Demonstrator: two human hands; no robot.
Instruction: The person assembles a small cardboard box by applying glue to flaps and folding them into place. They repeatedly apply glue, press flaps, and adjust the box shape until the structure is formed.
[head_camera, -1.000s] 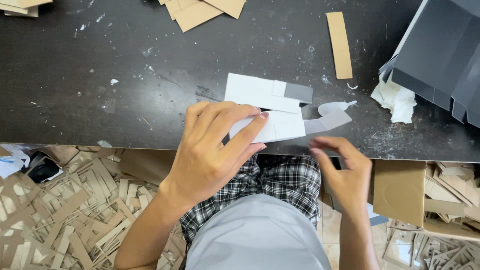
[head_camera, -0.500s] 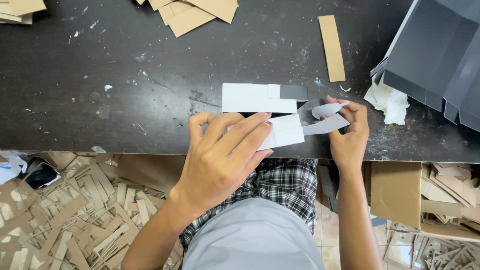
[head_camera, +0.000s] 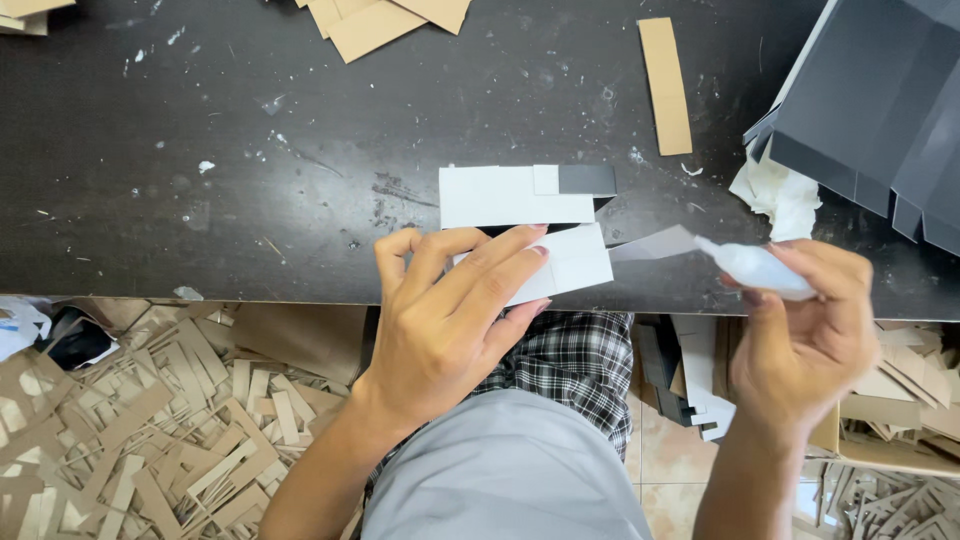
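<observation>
My left hand (head_camera: 455, 315) lies flat on a white folded card piece (head_camera: 570, 262) at the near edge of the black table (head_camera: 200, 170), pinning it down. A grey flap (head_camera: 655, 243) of that piece sticks out to the right. A second white card with a dark grey end (head_camera: 525, 194) lies just beyond it. My right hand (head_camera: 805, 330) grips a small translucent glue bottle (head_camera: 755, 268), its tip pointing left at the grey flap.
A brown cardboard strip (head_camera: 665, 85) and brown sheets (head_camera: 385, 20) lie at the table's far side. Dark grey folded boxes (head_camera: 880, 110) and a crumpled white cloth (head_camera: 780, 195) sit at the right. Cardboard offcuts (head_camera: 150, 420) cover the floor on the left.
My right hand has moved from the table edge to the flap, then drawn back to the right with the glue bottle in it. The left hand has stayed pressed on the white card.
</observation>
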